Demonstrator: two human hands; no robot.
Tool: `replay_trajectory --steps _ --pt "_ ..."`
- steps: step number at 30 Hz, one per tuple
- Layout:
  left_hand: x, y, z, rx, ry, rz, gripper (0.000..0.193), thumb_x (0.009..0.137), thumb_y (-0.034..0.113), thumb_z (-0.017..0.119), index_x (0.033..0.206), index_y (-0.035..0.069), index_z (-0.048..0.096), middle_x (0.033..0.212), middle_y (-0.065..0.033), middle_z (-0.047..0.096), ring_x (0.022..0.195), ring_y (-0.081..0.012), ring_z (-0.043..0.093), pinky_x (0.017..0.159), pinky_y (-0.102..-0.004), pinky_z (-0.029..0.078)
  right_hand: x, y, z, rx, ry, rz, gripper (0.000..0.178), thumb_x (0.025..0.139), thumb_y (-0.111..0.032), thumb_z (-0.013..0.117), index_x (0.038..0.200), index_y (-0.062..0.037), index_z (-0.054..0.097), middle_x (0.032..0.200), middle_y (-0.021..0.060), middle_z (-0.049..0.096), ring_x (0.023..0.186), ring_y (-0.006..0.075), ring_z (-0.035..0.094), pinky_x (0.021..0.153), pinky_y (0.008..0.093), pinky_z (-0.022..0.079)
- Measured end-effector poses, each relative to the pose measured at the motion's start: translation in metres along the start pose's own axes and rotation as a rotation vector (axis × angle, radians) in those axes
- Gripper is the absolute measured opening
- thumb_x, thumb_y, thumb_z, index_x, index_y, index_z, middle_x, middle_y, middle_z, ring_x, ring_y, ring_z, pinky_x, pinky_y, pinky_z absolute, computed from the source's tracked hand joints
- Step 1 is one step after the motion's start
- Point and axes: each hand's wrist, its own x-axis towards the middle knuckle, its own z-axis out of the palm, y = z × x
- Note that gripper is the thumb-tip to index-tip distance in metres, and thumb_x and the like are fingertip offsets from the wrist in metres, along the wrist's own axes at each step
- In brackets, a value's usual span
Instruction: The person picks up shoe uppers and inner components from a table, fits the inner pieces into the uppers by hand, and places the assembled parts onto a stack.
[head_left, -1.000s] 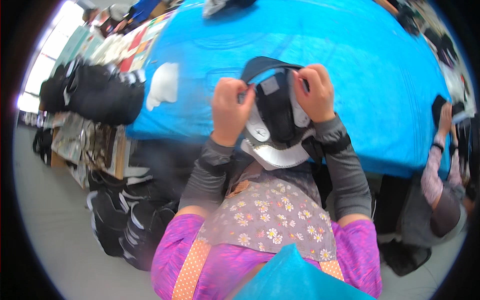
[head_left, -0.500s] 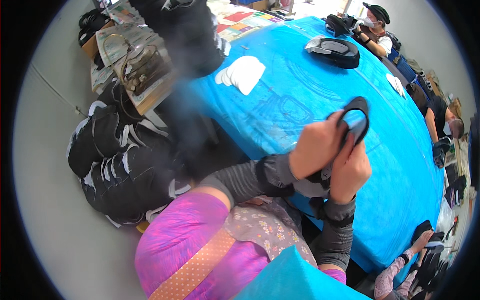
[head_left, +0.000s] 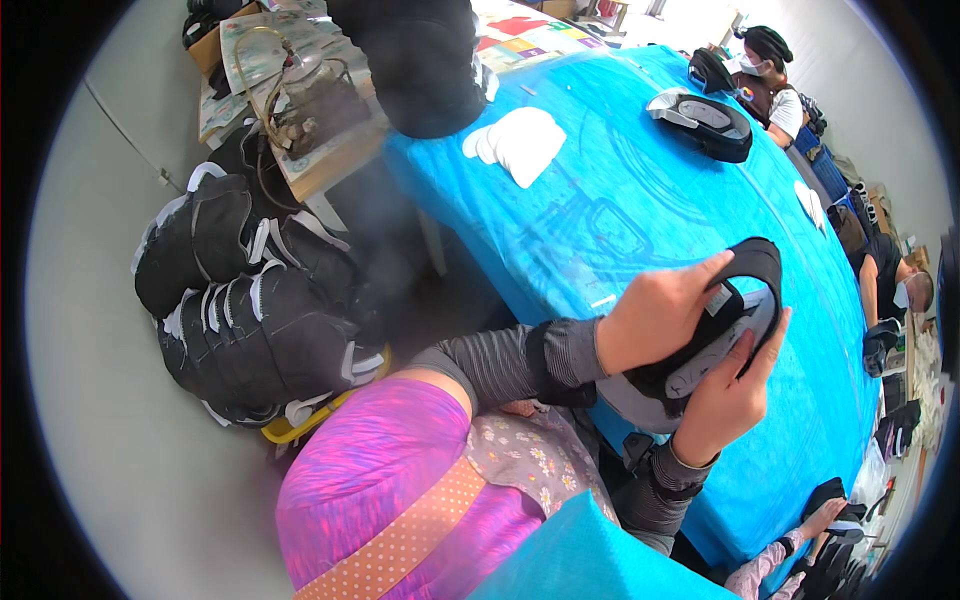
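Both hands grip a black shoe upper [head_left: 752, 262] above the blue-covered table [head_left: 590, 235]. Its padded collar is stretched into a wide loop, and a pale lining shows inside. My left hand [head_left: 655, 318] pinches the collar's left side. My right hand [head_left: 728, 405] holds the near right side, with a finger reaching into the opening. The toe end of the upper is partly hidden beneath my hands. Beyond it, a black and grey shoe upper [head_left: 715, 128] lies on the cover, and several white flat pieces [head_left: 518, 143] rest in an overlapping pile farther left.
Tall stacked black uppers [head_left: 425, 70] stand at the table's far left corner. More black uppers [head_left: 250, 345] are heaped on my left, over a yellow rim [head_left: 290, 430]. A wooden side table [head_left: 330, 165] holds a tubed container. Co-workers [head_left: 770, 85] sit around the far and right edges.
The upper has tilted, so its opening and lining now show more. My hands have moved slightly right and down with it, and my right fingers have spread along the collar. The whole view has shifted.
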Motion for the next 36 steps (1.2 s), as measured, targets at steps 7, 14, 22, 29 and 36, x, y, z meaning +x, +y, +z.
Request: replay_trajectory --steps 7,14,22,29,36 --pt "0.001 -0.028 -0.022 0.197 -0.284 -0.077 0.032 0.091 0.007 0.059 0.123 0.002 0.060 0.102 -0.0198 0.069 0.086 -0.0368 0.068 0.071 -0.0413 0.055 -0.006 0.049 0.022 -0.077 -0.348 0.034 0.029 0.098 -0.020 0.056 0.126 -0.0173 0.063 0.075 0.0184 0.066 0.059 0.0354 0.062 0.051 0.0417 0.046" --pt "-0.008 -0.038 -0.019 0.281 -0.368 -0.014 0.025 0.089 0.009 0.060 0.112 0.003 0.066 0.098 -0.0165 0.070 0.085 -0.0321 0.069 0.068 -0.0395 0.055 -0.012 0.077 0.045 -0.113 -0.429 0.024 0.019 0.097 -0.025 0.059 0.108 -0.0133 0.069 0.081 0.0160 0.068 0.068 0.0360 0.065 0.055 0.0415 0.048" --pt "-0.008 -0.037 -0.016 0.298 -0.378 0.124 0.024 0.085 0.010 0.066 0.109 0.006 0.068 0.086 -0.0149 0.070 0.075 -0.0304 0.068 0.063 -0.0378 0.054 -0.019 0.076 0.052 0.059 -0.236 -0.087 0.020 0.091 -0.019 0.067 0.109 -0.0108 0.071 0.087 0.0127 0.072 0.074 0.0315 0.068 0.062 0.0388 0.052" --pt "-0.006 -0.043 -0.010 0.225 -0.366 0.164 0.027 0.081 0.001 0.063 0.107 0.005 0.070 0.093 -0.0151 0.071 0.080 -0.0313 0.069 0.067 -0.0381 0.055 -0.013 0.064 0.052 0.113 -0.248 -0.115 0.019 0.088 -0.015 0.069 0.105 -0.0100 0.070 0.089 0.0111 0.072 0.078 0.0291 0.069 0.064 0.0377 0.053" --pt "0.003 -0.038 -0.007 0.326 -0.363 0.194 0.019 0.086 0.013 0.071 0.103 0.007 0.072 0.092 -0.0126 0.072 0.078 -0.0292 0.070 0.066 -0.0363 0.054 -0.007 0.065 0.064 0.174 -0.175 -0.218 0.018 0.084 -0.008 0.064 0.102 -0.0097 0.067 0.090 0.0077 0.071 0.081 0.0247 0.069 0.066 0.0346 0.054"
